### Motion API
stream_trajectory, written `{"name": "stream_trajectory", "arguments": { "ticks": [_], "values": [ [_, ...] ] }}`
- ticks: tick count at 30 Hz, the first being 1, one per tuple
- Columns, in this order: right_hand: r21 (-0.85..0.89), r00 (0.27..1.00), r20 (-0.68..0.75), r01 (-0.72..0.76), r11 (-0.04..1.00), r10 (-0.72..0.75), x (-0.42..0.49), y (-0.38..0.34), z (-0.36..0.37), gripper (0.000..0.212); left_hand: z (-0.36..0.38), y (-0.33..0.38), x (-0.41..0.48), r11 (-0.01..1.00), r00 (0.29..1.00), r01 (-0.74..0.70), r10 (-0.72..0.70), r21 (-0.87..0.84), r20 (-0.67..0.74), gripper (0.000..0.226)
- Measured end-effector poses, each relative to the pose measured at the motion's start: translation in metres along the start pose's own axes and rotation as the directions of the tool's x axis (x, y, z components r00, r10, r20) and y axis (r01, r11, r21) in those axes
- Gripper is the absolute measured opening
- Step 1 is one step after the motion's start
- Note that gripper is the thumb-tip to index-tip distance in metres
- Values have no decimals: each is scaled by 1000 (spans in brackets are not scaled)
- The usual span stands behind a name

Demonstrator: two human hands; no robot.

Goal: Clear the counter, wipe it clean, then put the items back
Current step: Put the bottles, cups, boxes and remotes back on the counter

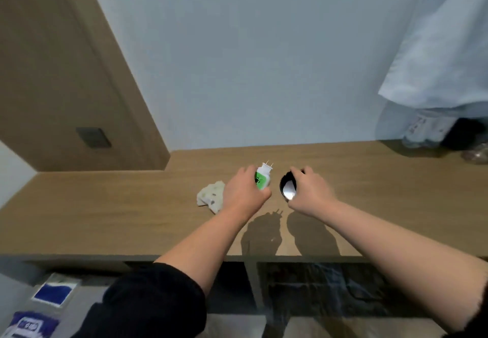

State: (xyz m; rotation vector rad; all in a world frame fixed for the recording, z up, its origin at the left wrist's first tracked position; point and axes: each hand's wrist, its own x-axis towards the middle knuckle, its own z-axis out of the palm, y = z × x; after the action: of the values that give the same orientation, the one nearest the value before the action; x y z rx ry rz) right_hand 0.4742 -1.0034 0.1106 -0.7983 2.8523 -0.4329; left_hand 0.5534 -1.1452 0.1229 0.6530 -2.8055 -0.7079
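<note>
left hand (244, 192): grips green plug-in bottle (262, 178)
right hand (310, 191): holds round mirror (287, 188)
risk: tilted mirror could slip, crack on counter (105, 219)

– How many of each have you got there?
– You've got one green plug-in bottle (262, 178), one round black mirror (288, 188), one crumpled cloth (211, 197), one counter (105, 211).
– And hands?
– Two: left hand (244, 192), right hand (311, 192).

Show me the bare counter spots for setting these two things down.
Bare counter lies left of the crumpled cloth to its left end, and right of the right hand up to the far-right clutter. The middle is crowded: cloth, left hand, right hand.
</note>
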Motion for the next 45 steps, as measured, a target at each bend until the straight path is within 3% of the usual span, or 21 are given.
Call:
{"name": "stream_trajectory", "arguments": {
  "ticks": [7,17,25,29,35,41,45],
  "values": [
    [49,981,-51,-187,981,189,-11,133,-25,77,77,120,26,989,985,-148,146,18,95,49],
    [142,904,-60,-413,900,424,24,270,-56,88,161,219,103,983,965,-171,182,-74,188,47],
    [123,844,-49,-526,841,535,64,386,-90,69,237,307,168,971,913,-223,238,-84,332,60],
    [59,796,6,-605,794,606,65,439,-84,66,275,339,181,980,887,-179,197,-83,417,60],
    [-39,784,50,-618,786,619,84,498,-58,68,326,361,189,995,878,-71,95,-68,470,60],
    [-13,838,60,-542,840,542,114,535,-46,76,365,379,194,995,891,99,-78,-25,446,67],
    [155,808,10,-583,798,588,129,547,-48,73,383,399,206,991,916,136,-124,-6,383,69]
  ]
}}
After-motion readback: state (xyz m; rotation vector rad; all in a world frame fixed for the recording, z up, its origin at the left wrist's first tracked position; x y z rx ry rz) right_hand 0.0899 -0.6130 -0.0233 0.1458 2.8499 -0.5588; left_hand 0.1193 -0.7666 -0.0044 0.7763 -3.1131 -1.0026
